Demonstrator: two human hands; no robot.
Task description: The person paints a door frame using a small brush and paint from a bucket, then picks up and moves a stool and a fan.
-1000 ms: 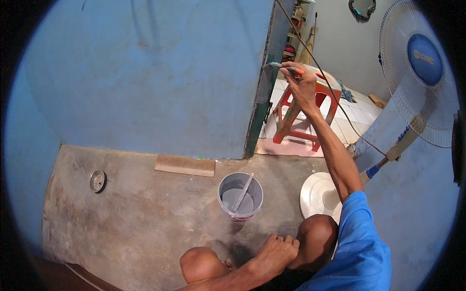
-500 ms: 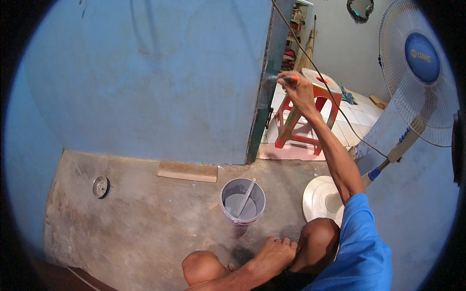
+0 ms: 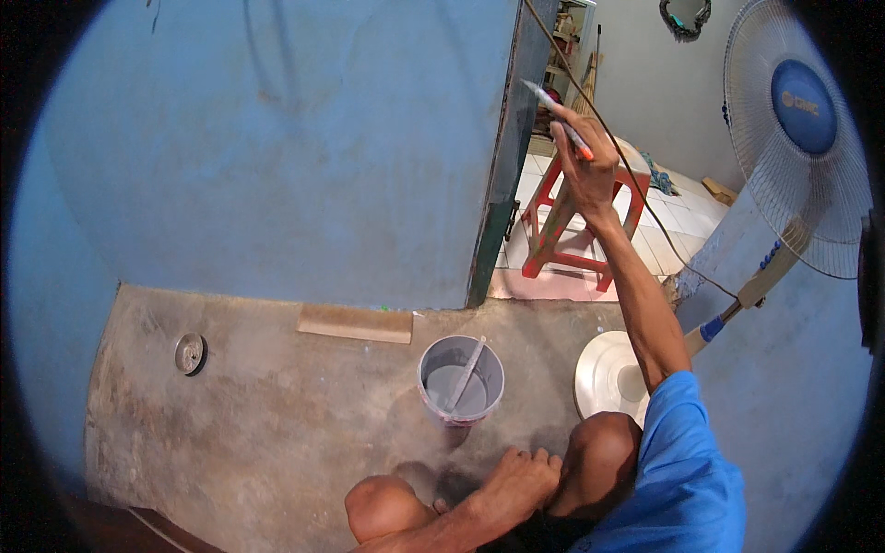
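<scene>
Raised at the door frame [image 3: 502,175], my right hand [image 3: 592,170] is closed around a slim paintbrush [image 3: 537,93]. Its pale bristle end points up and left near the frame's dark edge; the orange handle end shows below my fingers. My left hand [image 3: 521,481] rests by my right knee, fingers curled in and nothing visible in them; the palm is hidden. On the floor in front of me stands a bucket [image 3: 437,358] of grey paint, with a flat stir stick [image 3: 466,374] leaning inside it.
A standing fan [image 3: 800,106] with a round white base [image 3: 599,369] is on the right. Beyond the doorway stands a red stool [image 3: 636,189], with a cable [image 3: 645,198] hanging across. A cardboard strip [image 3: 355,323] lies along the blue wall [image 3: 304,166]; a small metal dish [image 3: 189,353] sits left.
My right hand has turned, and the brush tip has moved up along the door frame, now tilted upward. The left hand, bucket and stick stay in place.
</scene>
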